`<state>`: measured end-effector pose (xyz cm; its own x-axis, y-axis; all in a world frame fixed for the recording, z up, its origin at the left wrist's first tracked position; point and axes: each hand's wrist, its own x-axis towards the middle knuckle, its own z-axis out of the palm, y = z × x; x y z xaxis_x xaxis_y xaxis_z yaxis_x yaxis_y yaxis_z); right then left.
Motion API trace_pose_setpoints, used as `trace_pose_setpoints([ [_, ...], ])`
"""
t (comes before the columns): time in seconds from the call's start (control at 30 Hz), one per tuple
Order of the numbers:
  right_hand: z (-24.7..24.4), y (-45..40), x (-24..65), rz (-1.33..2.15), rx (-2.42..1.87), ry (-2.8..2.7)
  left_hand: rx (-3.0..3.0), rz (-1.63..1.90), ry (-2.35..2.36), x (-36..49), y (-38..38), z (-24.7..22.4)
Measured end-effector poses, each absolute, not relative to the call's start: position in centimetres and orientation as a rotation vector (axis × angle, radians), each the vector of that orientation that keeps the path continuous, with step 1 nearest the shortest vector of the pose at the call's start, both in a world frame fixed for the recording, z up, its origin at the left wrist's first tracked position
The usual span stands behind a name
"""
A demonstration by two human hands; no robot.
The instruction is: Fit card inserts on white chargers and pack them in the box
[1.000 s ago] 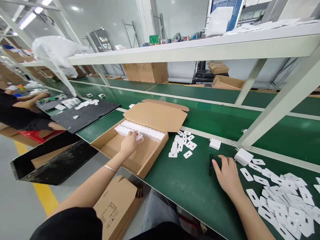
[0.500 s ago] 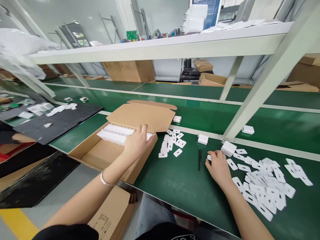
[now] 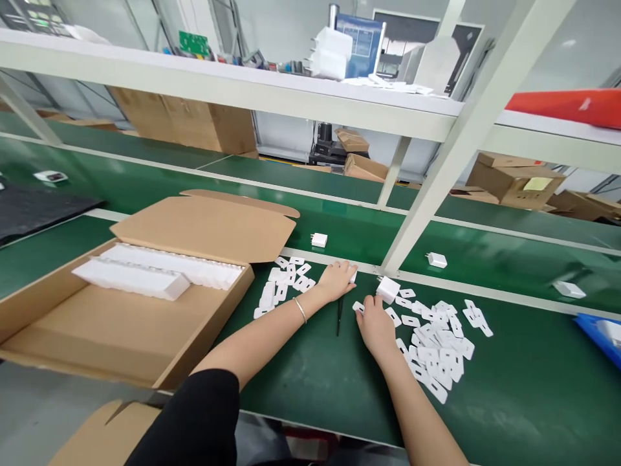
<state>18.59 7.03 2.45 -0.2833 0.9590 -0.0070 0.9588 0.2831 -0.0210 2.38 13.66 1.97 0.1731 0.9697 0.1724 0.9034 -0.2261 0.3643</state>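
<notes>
Curled around charger [image 3: 353, 277]: left hand [image 3: 336, 281] (palm down).

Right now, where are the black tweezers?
In the head view, the black tweezers lie near the middle on the green tabletop, just on the near side of the left hand, left of the right hand.

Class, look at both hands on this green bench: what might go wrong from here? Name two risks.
First, the left hand might knock the black tweezers, which lie loose just beside it. Second, the right hand or its forearm could brush the heap of white plates close by; they overlap loosely, so some might slide or scatter.
</notes>
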Motion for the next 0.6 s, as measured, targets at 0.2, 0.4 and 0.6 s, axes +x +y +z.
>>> trace_pose_setpoints([
  [0.2,2.3,7.4,18.3,0.096,-1.882,-2.505,2.111,0.860,1.571,0.6,13.3,1.1],
  [0.4,3.3,6.3,18.8,0.340,-1.724,-2.546,1.644,1.236,1.176,-2.3,7.0,1.2],
  [0.6,3.7,6.3,19.7,0.612,-1.486,-2.640,1.429,1.427,0.832,-3.6,2.3,1.8],
])
